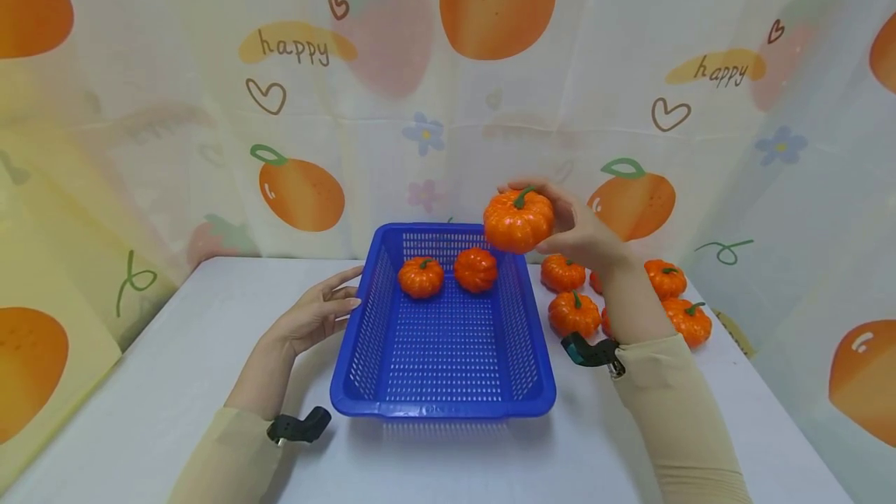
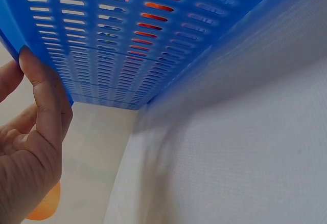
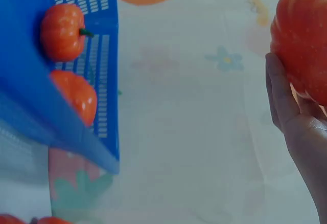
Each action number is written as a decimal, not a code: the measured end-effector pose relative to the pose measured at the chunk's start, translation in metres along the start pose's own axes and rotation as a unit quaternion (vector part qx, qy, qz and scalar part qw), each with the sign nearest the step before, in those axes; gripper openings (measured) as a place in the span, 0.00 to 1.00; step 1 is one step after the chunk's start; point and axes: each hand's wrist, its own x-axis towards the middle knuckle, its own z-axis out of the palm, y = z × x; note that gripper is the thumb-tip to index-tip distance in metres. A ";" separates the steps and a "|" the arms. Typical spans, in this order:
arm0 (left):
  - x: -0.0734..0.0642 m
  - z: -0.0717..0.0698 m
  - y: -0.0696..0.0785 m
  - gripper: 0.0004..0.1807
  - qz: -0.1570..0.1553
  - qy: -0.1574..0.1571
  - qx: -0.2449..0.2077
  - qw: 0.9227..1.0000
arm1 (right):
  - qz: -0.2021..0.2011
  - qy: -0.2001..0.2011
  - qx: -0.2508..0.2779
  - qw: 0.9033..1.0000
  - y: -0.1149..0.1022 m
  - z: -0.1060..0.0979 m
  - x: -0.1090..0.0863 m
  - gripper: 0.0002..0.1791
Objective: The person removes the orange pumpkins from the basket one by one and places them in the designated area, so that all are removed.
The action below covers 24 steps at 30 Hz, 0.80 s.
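A small orange pumpkin (image 1: 518, 221) with a green stem is gripped by my right hand (image 1: 577, 228), raised over the back right corner of a blue plastic basket (image 1: 442, 409). The right wrist view shows fingers (image 3: 282, 93) along the side of this pumpkin (image 3: 304, 40). Two more pumpkins lie inside the basket near its back wall, one on the left (image 1: 421, 278) and one tipped on its side (image 1: 476, 270). With fairly straight fingers, my left hand (image 1: 318, 313) touches the basket's left rim; in the left wrist view its fingertips meet the rim (image 2: 10, 42).
Several pumpkins (image 1: 574, 314) stand on the white table (image 1: 616, 442) to the right of the basket, some partly hidden behind my right forearm. A fruit-patterned curtain (image 1: 392, 154) hangs behind and along the sides of the table.
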 end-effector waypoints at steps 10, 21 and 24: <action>-0.001 0.000 0.000 0.39 0.003 0.002 0.006 1.000 | -0.033 0.004 -0.004 0.999 0.007 -0.024 -0.032 0.42; 0.000 0.000 0.000 0.39 0.000 0.002 -0.002 1.000 | 0.006 0.004 0.016 1.000 0.026 -0.043 -0.079 0.36; 0.000 0.000 0.000 0.39 0.002 0.000 -0.001 1.000 | 0.034 0.012 -0.003 0.999 0.032 -0.047 -0.091 0.36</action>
